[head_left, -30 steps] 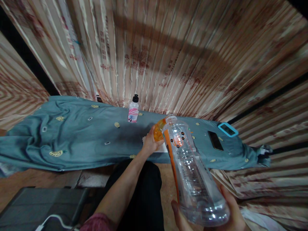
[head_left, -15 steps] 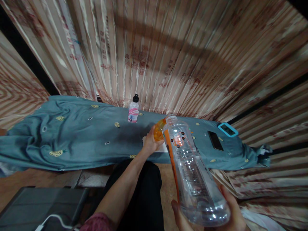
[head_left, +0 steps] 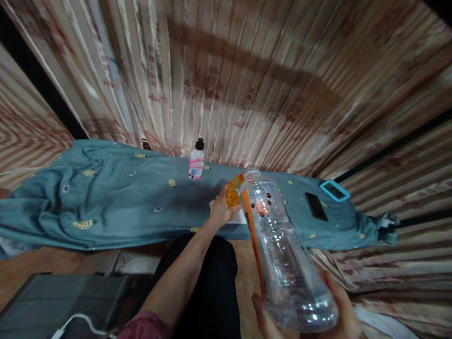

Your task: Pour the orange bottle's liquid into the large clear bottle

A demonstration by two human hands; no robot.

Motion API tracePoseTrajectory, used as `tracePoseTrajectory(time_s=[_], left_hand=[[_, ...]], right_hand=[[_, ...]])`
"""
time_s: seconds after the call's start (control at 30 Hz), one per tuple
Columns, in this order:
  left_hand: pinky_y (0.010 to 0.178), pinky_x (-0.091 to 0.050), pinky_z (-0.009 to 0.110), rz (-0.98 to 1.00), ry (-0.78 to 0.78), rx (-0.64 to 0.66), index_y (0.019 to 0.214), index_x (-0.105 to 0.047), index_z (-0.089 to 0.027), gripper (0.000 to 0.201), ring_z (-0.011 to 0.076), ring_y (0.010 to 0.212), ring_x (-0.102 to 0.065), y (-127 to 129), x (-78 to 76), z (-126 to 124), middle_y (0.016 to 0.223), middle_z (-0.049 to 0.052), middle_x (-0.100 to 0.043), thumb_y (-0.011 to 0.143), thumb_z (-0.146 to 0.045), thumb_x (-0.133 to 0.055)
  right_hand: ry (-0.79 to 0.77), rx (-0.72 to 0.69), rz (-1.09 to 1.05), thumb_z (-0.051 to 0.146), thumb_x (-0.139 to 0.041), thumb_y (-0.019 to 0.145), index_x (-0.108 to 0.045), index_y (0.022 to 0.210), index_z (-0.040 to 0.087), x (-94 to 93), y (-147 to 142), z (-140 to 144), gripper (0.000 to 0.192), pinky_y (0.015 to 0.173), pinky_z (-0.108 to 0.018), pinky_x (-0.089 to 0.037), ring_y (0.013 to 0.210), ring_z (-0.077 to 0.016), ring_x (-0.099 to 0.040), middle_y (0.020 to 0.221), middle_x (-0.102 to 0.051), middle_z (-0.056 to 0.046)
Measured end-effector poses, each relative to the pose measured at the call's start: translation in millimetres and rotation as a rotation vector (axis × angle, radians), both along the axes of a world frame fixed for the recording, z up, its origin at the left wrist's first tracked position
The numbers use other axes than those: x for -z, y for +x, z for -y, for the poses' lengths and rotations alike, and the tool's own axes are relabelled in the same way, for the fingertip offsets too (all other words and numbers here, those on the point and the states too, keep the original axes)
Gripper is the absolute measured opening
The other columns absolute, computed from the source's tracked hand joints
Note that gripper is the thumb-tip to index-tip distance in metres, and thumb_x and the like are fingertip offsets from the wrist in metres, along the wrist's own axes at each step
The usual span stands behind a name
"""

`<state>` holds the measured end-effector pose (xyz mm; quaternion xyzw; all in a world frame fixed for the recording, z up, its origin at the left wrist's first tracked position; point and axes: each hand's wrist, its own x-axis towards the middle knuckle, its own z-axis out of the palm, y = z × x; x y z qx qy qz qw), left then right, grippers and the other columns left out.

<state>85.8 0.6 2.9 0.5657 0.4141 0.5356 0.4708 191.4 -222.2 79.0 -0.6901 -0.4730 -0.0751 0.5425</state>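
Beside left hand (head_left: 221,210); orange cup (head_left: 233,192)

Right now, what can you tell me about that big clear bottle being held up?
The clear plastic bottle is large, ribbed and see-through, with an orange label strip down one side. It is tilted, base toward the camera, uncapped neck pointing away. The right hand cups its base; the left hand holds an orange cap beside its mouth.
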Motion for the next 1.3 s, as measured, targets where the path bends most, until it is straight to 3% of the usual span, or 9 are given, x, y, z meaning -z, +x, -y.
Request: tracePoseTrajectory(time_s=[0.3, 0.6, 0.83, 1.03, 1.3], left_hand=[[0.099, -0.052, 0.038, 0.008, 0.003, 0.009, 0.131, -0.053, -0.021, 0.069, 0.0228, 0.105, -0.068, -1, -6.2, 2, 0.120, 0.006, -0.071, 0.066, -0.013, -0.075], [0.098, -0.053, 0.039, 0.007, -0.023, 0.012, 0.133, -0.052, -0.022, 0.070, 0.0231, 0.104, -0.068, -1, -7.7, 3, 0.122, 0.006, -0.071, 0.067, -0.016, -0.077], [0.100, -0.052, 0.039, -0.020, 0.000, -0.002, 0.130, -0.055, -0.021, 0.068, 0.0240, 0.107, -0.068, -2, -8.5, 3, 0.122, 0.007, -0.071, 0.067, -0.016, -0.078], [0.103, -0.051, 0.038, -0.016, -0.003, -0.004, 0.132, -0.053, -0.019, 0.070, 0.0241, 0.112, -0.067, 0, -3.2, 1, 0.128, 0.009, -0.068, 0.067, -0.018, -0.079], [0.098, -0.053, 0.038, -0.008, -0.013, 0.009, 0.132, -0.052, -0.021, 0.070, 0.0230, 0.104, -0.069, -1, -5.9, 2, 0.122, 0.007, -0.070, 0.067, -0.014, -0.077]], right_hand=[[0.024, 0.010, 0.042, 0.050, -0.095, 0.043, -0.055, 0.137, 0.019, 7.2, 5, 2, 0.106, 0.061, -0.042, -0.061, 0.080, -0.0270, -0.068, 0.111, -0.067, -0.014], [0.039, -0.004, -0.042, 0.049, -0.095, 0.047, -0.055, 0.136, 0.013, -5.7, -9, -2, 0.104, 0.063, -0.035, -0.059, 0.085, -0.0254, -0.068, 0.107, -0.065, -0.013], [-0.007, 0.016, -0.081, 0.051, -0.095, 0.043, -0.055, 0.135, 0.013, -6.1, -9, 0, 0.108, 0.066, -0.039, -0.059, 0.089, -0.0292, -0.067, 0.110, -0.064, -0.015], [0.011, 0.006, -0.049, 0.050, -0.094, 0.046, -0.057, 0.132, 0.013, -6.7, -7, -1, 0.101, 0.065, -0.039, -0.058, 0.082, -0.0270, -0.068, 0.106, -0.066, -0.014], [-0.002, 0.024, -0.060, 0.054, -0.093, 0.046, -0.056, 0.132, 0.012, -9.7, -11, -1, 0.102, 0.063, -0.038, -0.058, 0.083, -0.0273, -0.068, 0.105, -0.065, -0.014]])
